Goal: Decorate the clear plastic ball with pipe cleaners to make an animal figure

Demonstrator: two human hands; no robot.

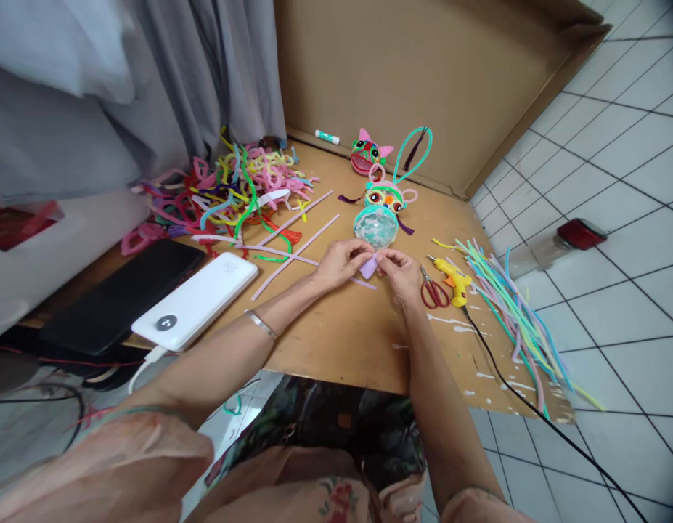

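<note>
My left hand [341, 263] and my right hand [400, 274] meet over the table, fingertips pinched together on a small lavender pipe cleaner piece [369, 267]. It looks bent into a flat, petal-like shape, and its upper end is hidden by the fingers. Just beyond my fingers stands a craft animal head [389, 195] with big eyes and pink loop ears, a clear round bowl [376, 226] with a teal rim at its front. Straight lavender pipe cleaners [295, 258] lie to the left of my left hand. Red-handled scissors [435, 292] rest right of my right hand.
A yellow glue gun [454, 282] trails a black cord. Pastel pipe cleaners [513, 319] lie at right; a tangled colourful heap [232, 192] fills the back left. A white power bank [197, 301] and black device [126, 294] are at left. Behind stand another craft head [367, 154] and glue stick [327, 136].
</note>
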